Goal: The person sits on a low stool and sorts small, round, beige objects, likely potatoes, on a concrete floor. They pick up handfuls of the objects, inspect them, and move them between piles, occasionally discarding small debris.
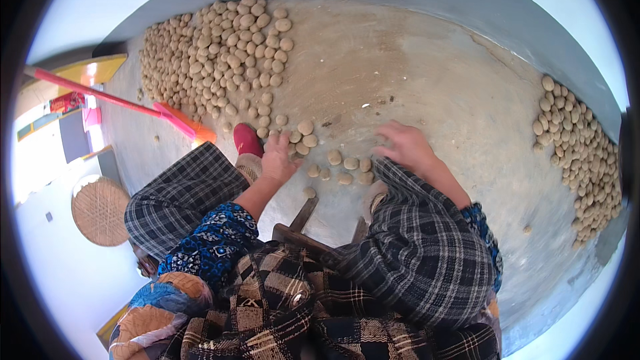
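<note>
My left hand (pixel 279 156) reaches down among loose potatoes (pixel 305 127) on the concrete floor beside my red shoe (pixel 247 140); its fingers are blurred, and whether it grips a potato cannot be told. Above my right knee, my right hand (pixel 400 144) is raised with its fingers spread and no potato visible in it. Between my feet lie several more potatoes (pixel 351 163). A large heap of round, tan potatoes (pixel 215 55) spreads along the wall at the upper left.
A second potato heap (pixel 580 160) lies by the wall at the right. A broom (pixel 175 120) with a red handle rests at the left, and a round woven basket (pixel 100 211) is farther left. Beneath me is a wooden stool (pixel 302 240). Bits of debris dot the floor (pixel 450 110).
</note>
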Tool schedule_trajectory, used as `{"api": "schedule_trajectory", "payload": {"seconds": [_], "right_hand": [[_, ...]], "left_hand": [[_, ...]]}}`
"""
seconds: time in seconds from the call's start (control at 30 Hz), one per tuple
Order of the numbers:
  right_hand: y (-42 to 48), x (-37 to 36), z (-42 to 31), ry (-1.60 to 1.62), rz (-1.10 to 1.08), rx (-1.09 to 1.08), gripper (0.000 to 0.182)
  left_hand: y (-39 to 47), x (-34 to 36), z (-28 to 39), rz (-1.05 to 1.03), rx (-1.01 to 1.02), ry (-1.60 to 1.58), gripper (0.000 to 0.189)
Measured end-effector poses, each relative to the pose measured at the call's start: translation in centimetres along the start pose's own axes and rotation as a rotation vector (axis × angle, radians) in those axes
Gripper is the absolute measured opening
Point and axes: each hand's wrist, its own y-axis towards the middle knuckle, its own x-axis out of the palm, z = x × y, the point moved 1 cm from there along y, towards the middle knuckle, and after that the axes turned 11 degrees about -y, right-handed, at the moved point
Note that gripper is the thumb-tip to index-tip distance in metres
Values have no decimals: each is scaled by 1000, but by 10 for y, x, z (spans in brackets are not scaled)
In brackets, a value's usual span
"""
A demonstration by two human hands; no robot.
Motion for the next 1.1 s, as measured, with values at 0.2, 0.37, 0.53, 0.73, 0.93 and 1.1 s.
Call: {"api": "schedule_trajectory", "payload": {"seconds": [0.2,0.37,0.53,0.73,0.93,1.1], "right_hand": [[23,49,-24,-343,-700,68,47],[29,65,-30,-341,-871,126,53],[23,75,-26,-292,-801,81,52],[-15,153,33,35,-477,165,62],[-1,112,46,879,-199,606,67],[25,31,27,1440,88,731,59]], "left_hand": [[-35,14,8,78,-206,-154,79],[-68,81,-49,-272,-872,-552,74],[-59,97,-6,-253,-669,-537,67],[-20,120,67,-185,-587,-899,53],[60,105,84,-267,-484,-1304,42],[79,22,172,-409,-198,-989,39]]}}
